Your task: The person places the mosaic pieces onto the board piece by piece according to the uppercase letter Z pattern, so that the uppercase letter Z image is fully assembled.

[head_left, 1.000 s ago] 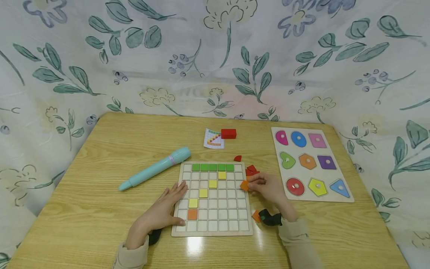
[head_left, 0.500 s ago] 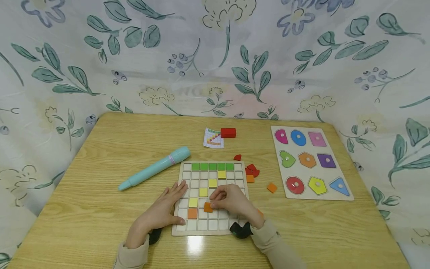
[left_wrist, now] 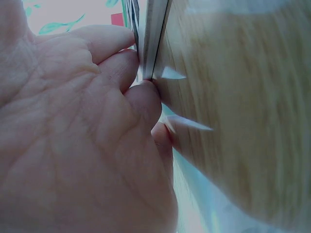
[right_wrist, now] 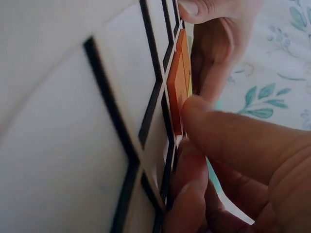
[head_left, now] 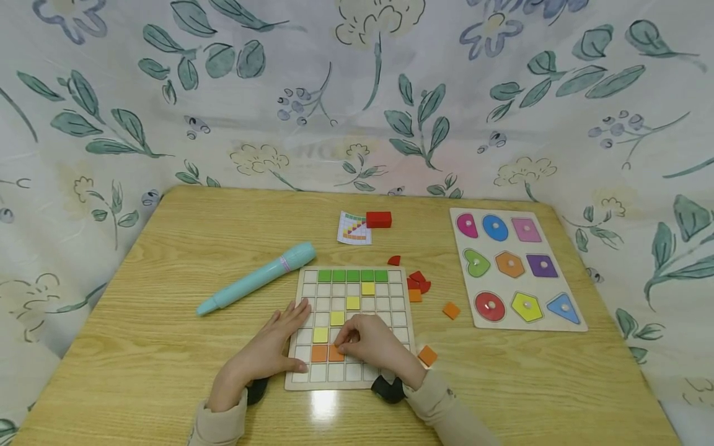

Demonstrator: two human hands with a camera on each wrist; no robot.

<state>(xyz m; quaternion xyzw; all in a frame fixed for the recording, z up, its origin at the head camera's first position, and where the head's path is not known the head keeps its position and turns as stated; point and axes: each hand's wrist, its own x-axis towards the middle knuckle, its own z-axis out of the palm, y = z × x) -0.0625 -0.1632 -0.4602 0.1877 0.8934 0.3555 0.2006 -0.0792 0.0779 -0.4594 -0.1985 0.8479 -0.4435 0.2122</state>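
A wooden grid board [head_left: 400, 384] lies on the table with green tiles [head_left: 353, 276] along its top row and yellow tiles [head_left: 337, 318] running diagonally. My left hand [head_left: 273, 347] rests with spread fingers on the board's left edge; in the left wrist view its palm fills the left side. My right hand [head_left: 370, 344] pinches a square orange tile [right_wrist: 177, 94] over a cell, directly right of another orange tile [head_left: 319, 354]. In the right wrist view the thumb lies on the tile and the fingertips are by its edge. Part of the tile is hidden by the fingers.
Loose orange tiles [head_left: 427, 355] and red pieces [head_left: 418, 282] lie right of the board. A pattern card [head_left: 354, 230] with a red block [head_left: 379, 220] sits behind it. A teal pen-shaped object [head_left: 256, 279] is at left, a shape puzzle [head_left: 519, 291] at right.
My right hand has picked up an orange tile from beside the board and carried it left, down to the cell beside the first orange tile. My left hand has stayed still.
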